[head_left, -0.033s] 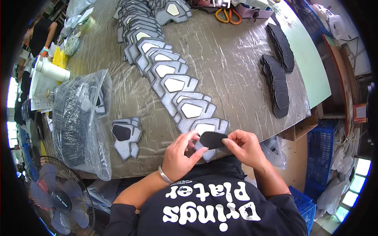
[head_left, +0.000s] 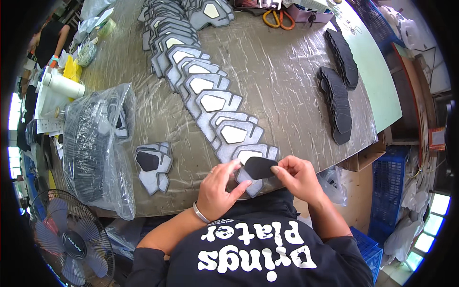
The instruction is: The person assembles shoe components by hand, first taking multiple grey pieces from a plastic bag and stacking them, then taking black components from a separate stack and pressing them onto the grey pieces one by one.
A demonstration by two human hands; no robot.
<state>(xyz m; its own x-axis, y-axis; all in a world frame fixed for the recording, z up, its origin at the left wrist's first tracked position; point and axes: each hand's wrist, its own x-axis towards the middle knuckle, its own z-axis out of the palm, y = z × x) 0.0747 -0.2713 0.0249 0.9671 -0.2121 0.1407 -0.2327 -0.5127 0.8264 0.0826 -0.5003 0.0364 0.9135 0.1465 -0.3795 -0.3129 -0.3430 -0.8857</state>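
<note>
A black shield-shaped patch (head_left: 258, 167) is being pinched at its right edge by the fingers (head_left: 278, 168) of the right hand (head_left: 299, 177), while the fingers (head_left: 228, 167) of the left hand (head_left: 221, 191) are being pressed on its left edge. The patch is being held just above the nearest grey frame piece (head_left: 253, 158), at the near edge of the counter (head_left: 287, 81), which is being covered by crinkled clear film. One long overlapping row of grey frame pieces (head_left: 201, 86) is being laid out toward the far side; their number cannot be told exactly. Two stacks of black patches (head_left: 339, 95) are lying well apart to the right. One small pile of finished pieces (head_left: 152, 165) and one clear plastic bag (head_left: 95, 143) are lying to the left, and one pair of orange scissors (head_left: 279, 19) at the far edge.
</note>
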